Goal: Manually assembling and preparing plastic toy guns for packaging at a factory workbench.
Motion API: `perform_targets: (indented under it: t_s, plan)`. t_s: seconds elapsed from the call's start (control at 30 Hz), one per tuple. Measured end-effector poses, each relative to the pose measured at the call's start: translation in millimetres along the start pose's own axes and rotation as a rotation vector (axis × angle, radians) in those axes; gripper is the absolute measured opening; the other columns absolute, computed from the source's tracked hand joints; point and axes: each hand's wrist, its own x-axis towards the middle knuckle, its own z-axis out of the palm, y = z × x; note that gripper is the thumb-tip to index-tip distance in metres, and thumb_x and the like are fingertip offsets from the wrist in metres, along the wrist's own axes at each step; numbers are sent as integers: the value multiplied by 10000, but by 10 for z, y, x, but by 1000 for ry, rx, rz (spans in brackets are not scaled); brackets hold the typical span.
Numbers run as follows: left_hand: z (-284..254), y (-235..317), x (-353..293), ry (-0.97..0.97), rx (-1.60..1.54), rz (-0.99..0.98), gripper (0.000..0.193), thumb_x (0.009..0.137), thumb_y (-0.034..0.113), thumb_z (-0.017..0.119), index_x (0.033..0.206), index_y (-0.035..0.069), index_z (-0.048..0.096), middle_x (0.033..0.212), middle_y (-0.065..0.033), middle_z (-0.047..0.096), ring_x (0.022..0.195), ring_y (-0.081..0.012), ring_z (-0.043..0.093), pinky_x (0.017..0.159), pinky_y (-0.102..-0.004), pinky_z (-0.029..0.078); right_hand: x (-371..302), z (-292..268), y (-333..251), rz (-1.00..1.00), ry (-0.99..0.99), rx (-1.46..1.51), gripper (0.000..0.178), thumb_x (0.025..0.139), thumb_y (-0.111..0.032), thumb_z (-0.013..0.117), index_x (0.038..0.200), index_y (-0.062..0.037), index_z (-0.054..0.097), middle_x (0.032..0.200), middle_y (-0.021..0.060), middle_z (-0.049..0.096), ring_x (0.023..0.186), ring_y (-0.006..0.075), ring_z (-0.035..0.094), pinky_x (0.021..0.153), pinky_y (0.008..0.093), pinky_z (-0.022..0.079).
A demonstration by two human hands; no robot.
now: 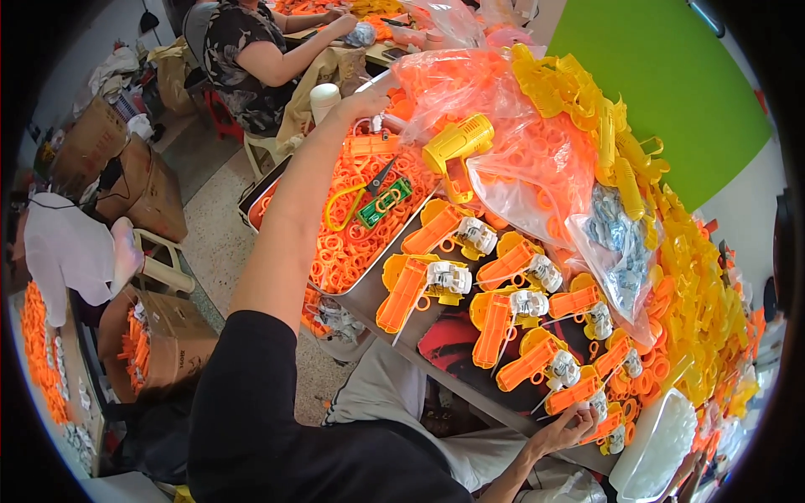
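Observation:
My left arm stretches over a metal tray [369, 283] of orange plastic rings. My left hand [364, 106] is at the tray's far end, beside orange pieces and a clear bag; its fingertips are too small to read. At the near right, my right hand [568, 429] has bent fingers closed at the white end of an orange-and-white plastic assembly [573, 394]. Several similar assemblies [490, 339] lie in rows on a dark board, each with an orange box-shaped piece, a yellow shell and a white mechanism. A yellow gun-shaped shell [459, 144] rests behind them.
Scissors [379, 178] and a green piece [386, 204] lie on the rings. Bags of orange rings [537, 180] and heaped yellow shells [696, 281] line the far right. A white tub [658, 444] stands near right. Another person [251, 63] sits far left, near cardboard boxes [138, 189].

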Motion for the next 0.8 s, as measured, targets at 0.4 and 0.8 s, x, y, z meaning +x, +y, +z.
perform_targets:
  t_s: [0.4, 0.8]
  plan:
    - [-205, 354, 39, 18, -345, -335, 452, 913, 428, 529, 929, -10, 640, 675, -52, 577, 508, -175, 522, 445, -348, 397, 7, -33, -40, 32, 4, -2, 236, 1026, -179, 616, 979, 42, 549, 1248, 136, 504, 1142, 236, 499, 1008, 379, 417]
    - [-1425, 372, -28, 138, -997, -92, 322, 963, 343, 571, 910, 27, 597, 622, -78, 572, 455, -151, 522, 407, -248, 396, 16, -48, -31, 11, 8, -5, 255, 1027, -204, 617, 989, 41, 559, 1251, 133, 507, 1138, 233, 510, 940, 370, 437]
